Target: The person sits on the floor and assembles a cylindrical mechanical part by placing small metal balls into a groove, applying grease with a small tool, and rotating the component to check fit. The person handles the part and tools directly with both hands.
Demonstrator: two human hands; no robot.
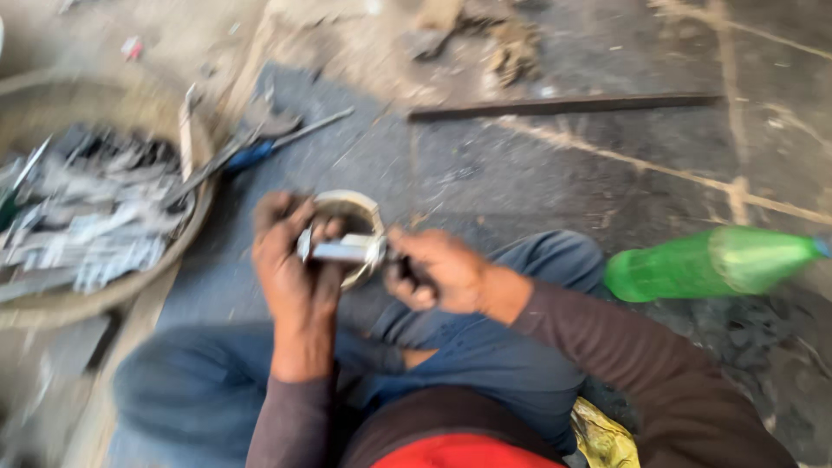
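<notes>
1. Left hand (290,260): fingers (276,218) curled and clamped on the near-left side of a round metal ring (351,206). The thumb side presses against the ring's outer wall.
2. Right hand (433,270): fingers (406,290) closed together just right of the ring. They appear to grip a small dark part at the ring's right edge; motion blur hides what it is.
3. The metal ring sits between the two hands, held above the lap, with its open mouth tilted toward the camera. A short shiny metal piece (342,251) runs across its lower front, between the left thumb and the right fingertips, touching the ring.
4. Left of the left fingers, well apart: a shallow round basin (104,303) on the floor, filled with grey metal scraps (87,225).
5. Beyond the left fingers, near the basin rim: a blue-handled tool (251,156) and a thin metal rod (312,128) lying on a dark floor mat (485,173).
6. Far beyond the right fingers: a long flat metal bar (563,105) on the floor.
7. Right of the right hand, well apart: a green plastic bottle (711,262) lying on its side.
8. Below the hands: blue trousers (485,355); dark sleeves cover both forearms.
</notes>
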